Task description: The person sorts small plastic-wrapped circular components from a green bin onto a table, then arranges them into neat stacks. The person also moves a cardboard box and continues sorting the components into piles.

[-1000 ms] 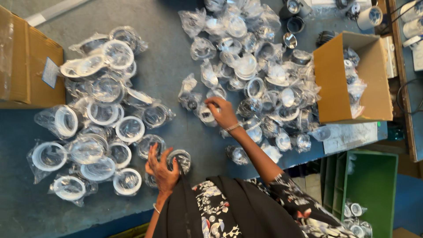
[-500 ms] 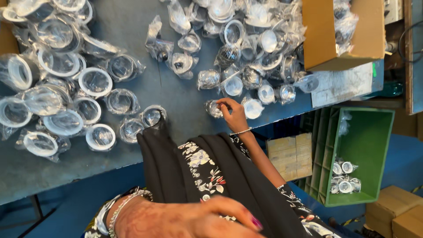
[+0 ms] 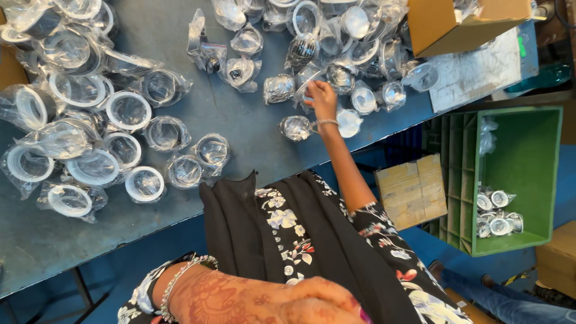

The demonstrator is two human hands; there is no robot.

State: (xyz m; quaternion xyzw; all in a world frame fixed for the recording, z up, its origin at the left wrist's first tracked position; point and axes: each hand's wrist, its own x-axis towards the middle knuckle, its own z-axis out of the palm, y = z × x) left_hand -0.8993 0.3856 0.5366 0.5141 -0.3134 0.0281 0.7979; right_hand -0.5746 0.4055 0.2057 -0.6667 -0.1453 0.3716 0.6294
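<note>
While the right hand [image 3: 321,96] reached out over the blue-grey counter [image 3: 252,138], its grip rested among the bagged parts at about one o'clock, fingers curled down onto a small clear bag [image 3: 307,90]; whether they pinched it could not be told. A bracelet circled that wrist, and just beside it, at its nine o'clock, lay a shiny bagged part [image 3: 296,128] on its own. The left hand [image 3: 312,303] hung low at six o'clock, near the lens, patterned with reddish dye, fingers loosely curled around nothing visible, well apart from the counter.

At nine to eleven o'clock sat a heap of clear bags holding white rings [image 3: 78,132]. From twelve to one o'clock spread a second heap of smaller bagged metal parts [image 3: 342,42]. A brown cardboard box [image 3: 456,21] stood open at one o'clock, with a pale sheet of paper [image 3: 474,72] lying flat just below it. Beyond the counter's edge at three o'clock stood a green plastic crate [image 3: 522,174] with a few bagged parts in one corner, and a flat cardboard carton [image 3: 413,191] lay beside it.
</note>
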